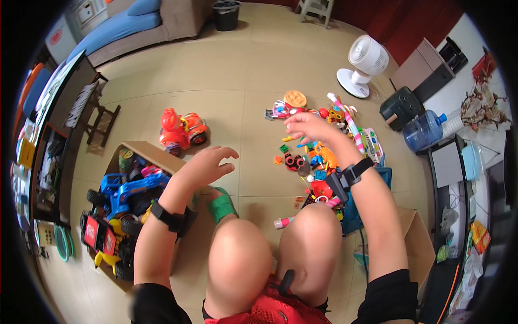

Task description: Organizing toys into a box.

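My left hand hangs empty with its fingers apart, beside a cardboard box full of toys. In that box lie a blue toy tractor and a black toy truck with red panels. Over a heap of small toys on the floor, my right hand is held with fingers spread and nothing in them. About it are a striped stick, an orange round toy piece, a red bowl and toy binoculars. A red-orange ride-on-shaped toy stands on the tiles.
A white fan stands at the back right, near a blue water jug and a black appliance. Behind my right arm is another cardboard box. A sofa and a black bin are at the back.
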Motion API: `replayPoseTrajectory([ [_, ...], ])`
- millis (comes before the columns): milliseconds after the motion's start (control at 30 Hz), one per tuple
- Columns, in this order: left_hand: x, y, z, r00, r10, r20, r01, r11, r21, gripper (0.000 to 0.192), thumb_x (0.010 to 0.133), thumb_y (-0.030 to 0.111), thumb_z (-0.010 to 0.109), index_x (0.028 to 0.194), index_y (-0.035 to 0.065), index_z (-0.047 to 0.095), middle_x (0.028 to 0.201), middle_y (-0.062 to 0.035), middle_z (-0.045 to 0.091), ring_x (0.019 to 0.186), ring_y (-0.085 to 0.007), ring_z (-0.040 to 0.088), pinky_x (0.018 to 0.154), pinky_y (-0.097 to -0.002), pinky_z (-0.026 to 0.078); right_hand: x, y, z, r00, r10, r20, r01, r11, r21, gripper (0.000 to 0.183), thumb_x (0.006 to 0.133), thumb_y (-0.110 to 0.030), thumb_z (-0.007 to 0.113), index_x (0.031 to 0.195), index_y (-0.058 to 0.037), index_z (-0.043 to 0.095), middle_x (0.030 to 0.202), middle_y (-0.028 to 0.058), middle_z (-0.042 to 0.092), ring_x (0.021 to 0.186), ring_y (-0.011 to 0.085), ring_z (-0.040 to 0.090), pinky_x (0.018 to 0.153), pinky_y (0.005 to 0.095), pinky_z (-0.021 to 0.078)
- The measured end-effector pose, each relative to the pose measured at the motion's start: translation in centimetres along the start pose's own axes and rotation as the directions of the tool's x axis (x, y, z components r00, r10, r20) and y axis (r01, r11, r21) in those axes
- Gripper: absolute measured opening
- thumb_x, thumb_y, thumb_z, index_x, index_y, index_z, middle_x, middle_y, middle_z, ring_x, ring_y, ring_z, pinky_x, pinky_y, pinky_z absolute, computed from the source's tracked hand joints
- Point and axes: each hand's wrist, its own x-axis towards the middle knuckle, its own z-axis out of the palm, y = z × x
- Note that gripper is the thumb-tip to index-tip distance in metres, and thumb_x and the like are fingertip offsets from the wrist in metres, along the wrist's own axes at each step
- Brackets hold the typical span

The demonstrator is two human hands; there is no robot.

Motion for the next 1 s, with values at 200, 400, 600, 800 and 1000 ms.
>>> replayPoseTrajectory([
  [200, 11.6, -5.3, 5.1, 0.974, -0.049, 0.223, 0.023, 0.993, 0.117, 0.035, 0.083, 0.026, 0.061, 0.114, 0.0103, 0.059, 0.109, -0.0148, 0.061, 0.102, -0.0298, 0.057, 0.087, -0.0382, 0.046, 5.0, 12.3, 0.2, 0.979, 0.204, 0.014, -0.202, 0.959, 0.197, 0.032, 0.082, -0.034, 0.063, 0.105, -0.0116, 0.06, 0.095, 0.0013, 0.063, 0.083, 0.0117, 0.059, 0.062, 0.0281, 0.0469],
  [400, 19.7, -10.4, 13.3, 0.924, -0.104, 0.367, 0.072, 0.992, 0.099, 0.038, 0.079, 0.026, 0.064, 0.115, 0.013, 0.058, 0.112, -0.0153, 0.059, 0.106, -0.0307, 0.056, 0.09, -0.0392, 0.045, 10.9, 19.0, -0.1, 0.967, 0.252, -0.049, -0.251, 0.968, 0.015, 0.041, 0.079, -0.029, 0.067, 0.111, -0.0053, 0.058, 0.1, 0.0081, 0.064, 0.09, 0.0182, 0.061, 0.069, 0.0314, 0.0499],
  [600, 24.7, -12.7, 21.1, 0.912, -0.153, 0.381, 0.142, 0.988, 0.057, 0.055, 0.073, 0.018, 0.067, 0.125, 0.0167, 0.05, 0.122, -0.0128, 0.05, 0.11, -0.0311, 0.053, 0.093, -0.0394, 0.045, 13.6, 22.3, 1.4, 0.989, 0.138, -0.054, -0.148, 0.892, -0.428, 0.05, 0.072, -0.023, 0.072, 0.116, -0.0064, 0.055, 0.111, 0.0142, 0.061, 0.098, 0.0297, 0.06, 0.084, 0.0371, 0.0477],
  [800, 25.4, -12.1, 25.5, 0.964, -0.164, 0.209, 0.155, 0.986, 0.056, 0.064, 0.069, 0.011, 0.069, 0.128, 0.0193, 0.044, 0.128, -0.0079, 0.046, 0.113, -0.0339, 0.049, 0.094, -0.0403, 0.045, 13.7, 23.7, 5.0, 0.988, -0.103, -0.113, -0.029, 0.6, -0.799, 0.042, 0.067, -0.02, 0.072, 0.105, -0.0107, 0.056, 0.101, 0.0105, 0.058, 0.098, 0.0278, 0.057, 0.084, 0.0418, 0.044],
  [1000, 25.5, -12.8, 27.6, 0.997, -0.052, 0.06, 0.045, 0.992, 0.119, 0.065, 0.068, 0.007, 0.068, 0.127, 0.0203, 0.045, 0.128, -0.0055, 0.045, 0.111, -0.0321, 0.049, 0.094, -0.0403, 0.045, 13.2, 26.2, 6.5, 0.956, -0.268, -0.123, -0.012, 0.38, -0.925, 0.028, 0.076, -0.012, 0.061, 0.104, -0.013, 0.056, 0.097, 0.0066, 0.057, 0.095, 0.0249, 0.057, 0.081, 0.0408, 0.039],
])
